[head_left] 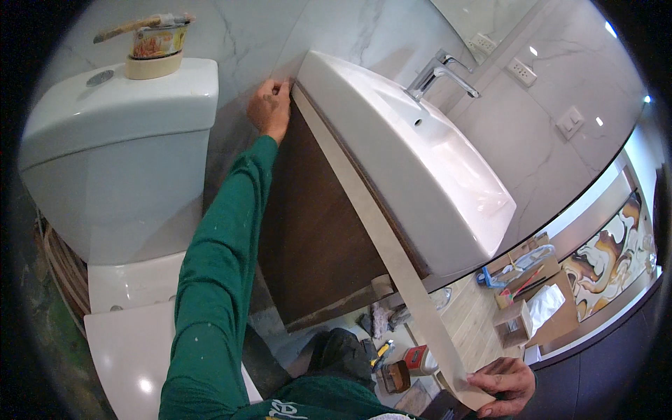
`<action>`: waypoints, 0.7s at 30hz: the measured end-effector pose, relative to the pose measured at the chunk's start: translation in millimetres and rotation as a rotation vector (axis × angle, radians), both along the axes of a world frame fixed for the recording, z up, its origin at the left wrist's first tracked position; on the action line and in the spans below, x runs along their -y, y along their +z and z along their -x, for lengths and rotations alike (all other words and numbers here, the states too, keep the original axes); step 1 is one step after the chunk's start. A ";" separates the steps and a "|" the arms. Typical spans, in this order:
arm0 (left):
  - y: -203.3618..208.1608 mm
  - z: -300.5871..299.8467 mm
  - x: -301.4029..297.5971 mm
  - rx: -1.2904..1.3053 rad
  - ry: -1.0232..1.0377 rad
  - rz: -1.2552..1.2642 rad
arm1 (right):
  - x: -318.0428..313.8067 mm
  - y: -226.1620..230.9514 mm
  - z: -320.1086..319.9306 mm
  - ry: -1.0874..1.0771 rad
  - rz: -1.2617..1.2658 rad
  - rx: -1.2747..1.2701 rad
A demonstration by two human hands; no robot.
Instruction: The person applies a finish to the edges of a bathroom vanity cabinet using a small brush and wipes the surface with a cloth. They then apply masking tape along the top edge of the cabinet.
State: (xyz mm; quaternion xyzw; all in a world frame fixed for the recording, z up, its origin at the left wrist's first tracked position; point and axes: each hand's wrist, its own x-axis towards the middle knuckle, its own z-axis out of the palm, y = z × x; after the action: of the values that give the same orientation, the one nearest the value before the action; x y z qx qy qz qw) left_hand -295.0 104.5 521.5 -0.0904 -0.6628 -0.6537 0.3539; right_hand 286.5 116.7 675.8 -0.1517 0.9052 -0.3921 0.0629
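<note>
A long strip of beige masking tape (355, 183) runs along the top edge of the brown cabinet (315, 217), just below the white washbasin (392, 140). My left hand (271, 108) is at the strip's far end by the wall, its fingers closed at the basin's back corner. The near part of the strip hangs free past the cabinet's front corner, pulled taut toward me. Its near end is pinched between the thumb and fingers of my right hand (505, 388), at the lower right.
The white toilet (119, 168) stands left of my arm. On its tank a tape roll (154, 66) carries a printed cup (159, 42) with a paintbrush (133, 26) across it. A chrome faucet (441, 75) rises behind the basin. A red-and-white tub (420, 360) and a yellow cutter (382, 351) lie below.
</note>
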 end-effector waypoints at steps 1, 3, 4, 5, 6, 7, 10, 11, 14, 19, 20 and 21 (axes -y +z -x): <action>-1.7 -0.2 -1.1 -0.022 -0.022 -0.019 | -0.2 0.1 -0.7 0.005 0.002 0.000; -7.1 -2.5 -2.1 -0.044 -0.072 -0.046 | -1.7 -1.1 -1.4 0.016 0.010 -0.002; -7.7 -2.6 -2.5 -0.080 -0.047 -0.045 | -2.4 -2.7 -1.7 0.005 0.012 0.004; -8.3 -3.3 -2.7 -0.093 -0.032 -0.037 | -3.1 -4.8 -1.8 -0.006 0.014 0.010; -8.6 -4.3 -2.6 -0.104 -0.019 -0.030 | -4.0 -5.8 -2.2 -0.017 0.017 0.016; -8.4 -5.5 -2.1 -0.112 -0.033 -0.035 | -4.7 -6.7 -2.6 -0.021 0.021 0.008; -6.7 -10.9 0.5 -0.119 -0.097 -0.068 | -6.2 -9.2 -3.0 -0.031 0.034 -0.027; -6.5 -13.0 1.9 -0.110 -0.131 -0.089 | -6.0 -9.7 -3.2 -0.034 0.037 -0.042; -6.6 -17.8 4.9 -0.040 -0.230 -0.150 | -5.4 -11.1 -3.2 -0.044 0.055 -0.065; -7.3 -18.3 6.4 -0.125 -0.187 -0.132 | -4.6 -8.1 -5.9 -0.060 0.055 -0.066; -7.5 -18.8 5.9 -0.130 -0.202 -0.145 | -4.2 -7.6 -6.9 -0.067 0.061 -0.070; -7.7 -19.3 5.3 -0.100 -0.230 -0.153 | -4.1 -7.3 -7.7 -0.074 0.067 -0.074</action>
State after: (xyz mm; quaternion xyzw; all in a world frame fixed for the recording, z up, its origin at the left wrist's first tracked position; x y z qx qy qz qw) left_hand -275.6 99.2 513.8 -0.1707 -0.5778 -0.7333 0.3151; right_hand 294.3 120.8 668.6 -0.1345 0.8983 -0.4181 0.0095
